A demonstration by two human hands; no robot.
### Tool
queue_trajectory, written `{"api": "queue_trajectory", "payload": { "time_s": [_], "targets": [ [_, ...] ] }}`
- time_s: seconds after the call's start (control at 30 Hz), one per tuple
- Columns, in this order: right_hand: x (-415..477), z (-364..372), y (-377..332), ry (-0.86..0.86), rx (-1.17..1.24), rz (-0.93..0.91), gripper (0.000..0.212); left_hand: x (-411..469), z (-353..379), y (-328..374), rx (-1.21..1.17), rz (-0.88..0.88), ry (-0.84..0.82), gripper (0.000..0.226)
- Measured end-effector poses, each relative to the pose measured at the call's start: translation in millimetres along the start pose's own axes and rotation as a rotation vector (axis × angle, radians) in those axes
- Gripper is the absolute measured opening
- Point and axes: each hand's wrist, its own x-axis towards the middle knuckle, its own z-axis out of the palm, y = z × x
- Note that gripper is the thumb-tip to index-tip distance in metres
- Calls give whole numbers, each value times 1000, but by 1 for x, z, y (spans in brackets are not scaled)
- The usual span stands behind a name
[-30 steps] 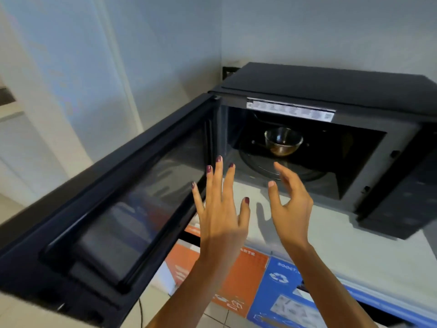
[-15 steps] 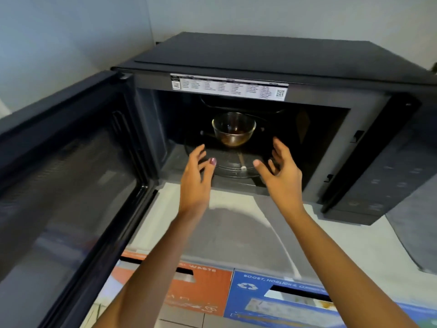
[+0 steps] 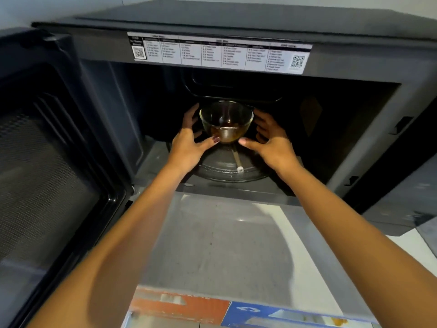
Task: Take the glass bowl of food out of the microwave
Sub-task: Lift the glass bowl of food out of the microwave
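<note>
Glass bowl (image 3: 226, 121) between both hands (image 3: 233, 144)

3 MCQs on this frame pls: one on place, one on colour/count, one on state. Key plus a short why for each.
1. Where is the glass bowl?
A. On the counter
B. On the turntable inside the microwave
C. On top of the microwave

2. How many hands are inside the cavity?
A. None
B. One
C. Two

3. What state is the microwave door in?
A. Swung open to the left
B. Shut
C. Removed

Key:
1 B: the bowl sits on the glass turntable, deep in the microwave.
2 C: the left hand and right hand flank the bowl, thumbs at its base; whether they grip it yet cannot be told.
3 A: the door's inner window faces the camera at left.
</note>
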Motion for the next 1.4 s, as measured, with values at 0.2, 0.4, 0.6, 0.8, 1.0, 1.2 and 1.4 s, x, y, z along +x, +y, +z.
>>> {"api": "queue_trajectory", "payload": {
  "time_s": [0.2,0.4,0.6,0.8,1.0,1.2,1.4],
  "targets": [
    [10,6,-5,-68,116,-5,83,14,8,-4,4,35,-48,83],
    [12,11,-7,-12,134,27,68,15,15,-4,-62,11,-39,82],
    [-2,10,-12,21,136,-14,67,4,13,4,-111,34,-20,80],
    [-34,4,-33,79,139,-96,66,-27,7,29,-212,86,-14,76],
    [-90,-7,-49,92,148,-96,68,-77,6,44,-283,85,-37,79],
    [-153,-22,-53,129,211,-46,71,-137,17,55,-380,49,-72,86],
    [-211,-48,-56,183,219,-3,73,-186,34,79,-348,58,-136,94]
  ]
}}
